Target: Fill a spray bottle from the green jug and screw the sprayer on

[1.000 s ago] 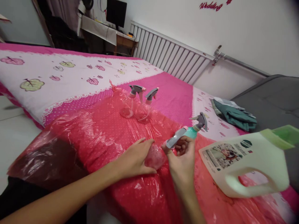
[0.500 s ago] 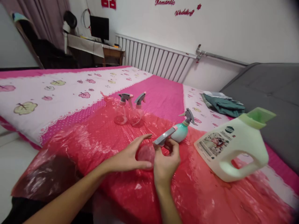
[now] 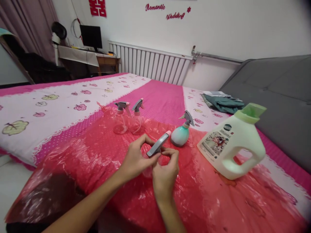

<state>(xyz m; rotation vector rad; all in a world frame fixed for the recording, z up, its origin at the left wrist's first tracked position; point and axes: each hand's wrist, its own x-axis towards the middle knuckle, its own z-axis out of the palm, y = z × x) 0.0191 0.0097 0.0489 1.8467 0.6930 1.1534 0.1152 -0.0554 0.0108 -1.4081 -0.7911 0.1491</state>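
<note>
Both hands meet over one sprayer, as I see it from the far end of the feed. I have the left hand (image 3: pixel 134 160) closed on a grey spray head (image 3: pixel 158 145), thumb along its near end and forefinger curled behind, while the right hand (image 3: pixel 166 174) is bunched round the same piece from the other side, its fingertips partly hidden. The head sits tilted between them, pink nozzle pointing away and to the right, above a clear bottle (image 3: pixel 147 171) that shows only faintly and rests, as far as I can judge, on the red plastic sheet (image 3: pixel 189 194) spread over the bed (image 3: pixel 167 100). I read the step as seating the head on the bottle's neck; whether it has caught I cannot tell, since my hands cover the joint. Next, I'd judge, calls for one hand to steady the bottle while the other turns the collar, with the head held square. I'd mind my knuckles: a teal-and-white sprayer (image 3: pixel 179 135) stands just beyond, and a white jug (image 3: pixel 233 152) further right. One clear sprayer (image 3: pixel 120 124) and a second clear sprayer (image 3: pixel 137 124) stand behind, side by side, heads on.
</note>
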